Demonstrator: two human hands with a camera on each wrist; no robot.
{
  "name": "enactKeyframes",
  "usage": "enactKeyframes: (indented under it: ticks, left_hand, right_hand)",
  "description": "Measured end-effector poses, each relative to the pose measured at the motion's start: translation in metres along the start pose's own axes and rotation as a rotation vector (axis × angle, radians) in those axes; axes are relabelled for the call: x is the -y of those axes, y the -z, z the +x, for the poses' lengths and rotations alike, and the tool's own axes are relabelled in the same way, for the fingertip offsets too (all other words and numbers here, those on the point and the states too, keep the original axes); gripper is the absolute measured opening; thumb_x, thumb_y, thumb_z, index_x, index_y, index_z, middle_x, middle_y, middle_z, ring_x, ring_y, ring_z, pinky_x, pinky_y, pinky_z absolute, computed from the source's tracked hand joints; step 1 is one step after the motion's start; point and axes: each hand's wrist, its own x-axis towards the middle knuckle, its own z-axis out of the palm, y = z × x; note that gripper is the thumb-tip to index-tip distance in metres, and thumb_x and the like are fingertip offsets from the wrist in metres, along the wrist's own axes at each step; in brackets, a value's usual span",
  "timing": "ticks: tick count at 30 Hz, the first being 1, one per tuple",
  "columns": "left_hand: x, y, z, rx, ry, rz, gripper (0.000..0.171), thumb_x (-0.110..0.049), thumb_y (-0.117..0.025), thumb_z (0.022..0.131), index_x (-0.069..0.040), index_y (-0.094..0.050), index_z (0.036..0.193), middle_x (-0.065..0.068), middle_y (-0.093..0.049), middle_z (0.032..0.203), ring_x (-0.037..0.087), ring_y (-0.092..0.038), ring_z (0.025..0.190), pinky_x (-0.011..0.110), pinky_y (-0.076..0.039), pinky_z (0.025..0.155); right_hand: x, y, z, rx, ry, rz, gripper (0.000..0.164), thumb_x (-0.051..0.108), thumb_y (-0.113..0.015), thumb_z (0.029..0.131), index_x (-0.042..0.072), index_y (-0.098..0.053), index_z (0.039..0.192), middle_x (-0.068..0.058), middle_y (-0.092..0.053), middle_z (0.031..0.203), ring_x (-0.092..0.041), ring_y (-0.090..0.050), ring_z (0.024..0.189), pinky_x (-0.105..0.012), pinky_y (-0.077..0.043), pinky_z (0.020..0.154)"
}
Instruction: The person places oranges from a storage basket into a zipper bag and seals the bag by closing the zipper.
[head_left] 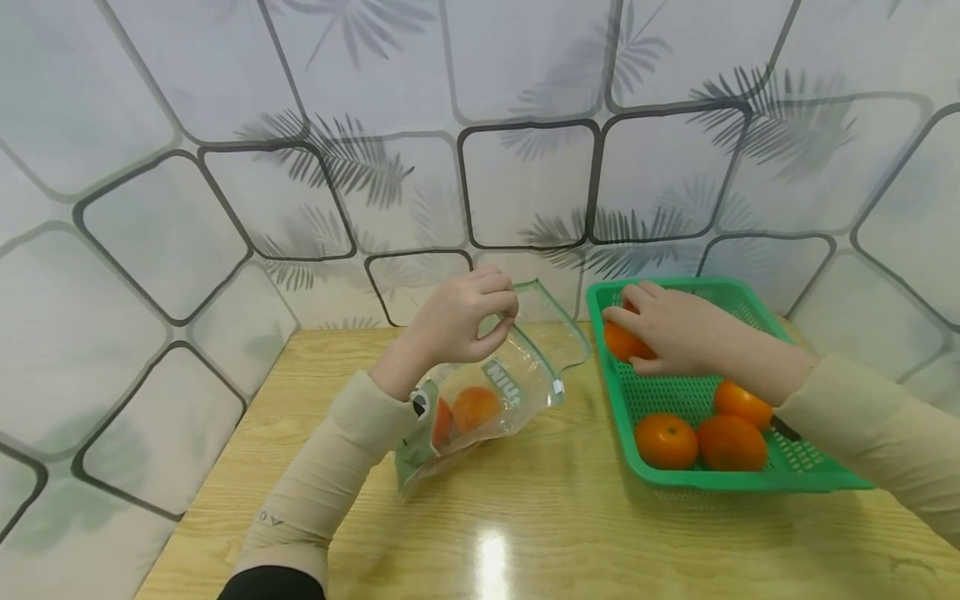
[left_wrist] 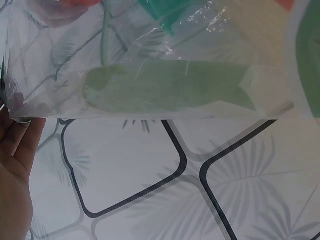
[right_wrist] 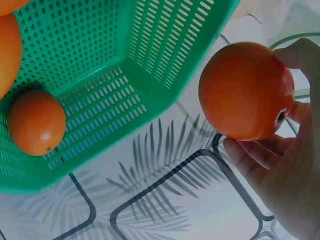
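Note:
My left hand (head_left: pixel 468 312) pinches the upper edge of a clear zip bag (head_left: pixel 532 375), its green-lined mouth spread toward the right. Inside that bag lie an orange (head_left: pixel 476 408) and part of another, seen through the printed plastic. In the left wrist view, fingers (left_wrist: pixel 20 142) grip the bag's edge. My right hand (head_left: pixel 678 329) holds an orange (right_wrist: pixel 245 92) between thumb and fingers, over the left side of a green basket (head_left: pixel 618 425) in the head view. Three more oranges, one of them in front (head_left: pixel 666 441), rest in the basket.
Bag and basket stand on a light wooden table (head_left: pixel 555 533), the basket to the bag's right. Behind the table rises a wall (head_left: pixel 525 183) with a stone-and-leaf pattern, and it continues along the left side.

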Motion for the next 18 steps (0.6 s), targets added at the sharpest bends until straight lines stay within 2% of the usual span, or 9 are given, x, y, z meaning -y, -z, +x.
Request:
enactKeyframes:
  ticks: [8,18]
  left_hand:
    - [-0.001,0.000,0.001,0.004,0.006,0.011,0.007,-0.004,-0.064,0.090,-0.008,-0.067,0.085,0.005,-0.064,0.086,0.022,-0.058,0.081,0.034,-0.053,0.074]
    - [-0.002,0.000,0.002,0.011,0.011,0.016,0.007,-0.004,-0.064,0.089,-0.009,-0.067,0.085,0.005,-0.064,0.086,0.022,-0.058,0.081,0.033,-0.052,0.073]
  right_hand:
    - [0.003,0.009,0.003,-0.034,0.036,-0.033,0.055,0.030,-0.080,0.085,0.008,-0.061,0.132,-0.016,-0.056,0.113,-0.025,-0.051,0.089,-0.038,-0.053,0.070]
    - [0.010,0.018,0.009,-0.058,0.054,-0.049,0.058,0.031,-0.081,0.084,0.007,-0.062,0.134,-0.014,-0.056,0.107,-0.025,-0.051,0.088,-0.037,-0.052,0.070]
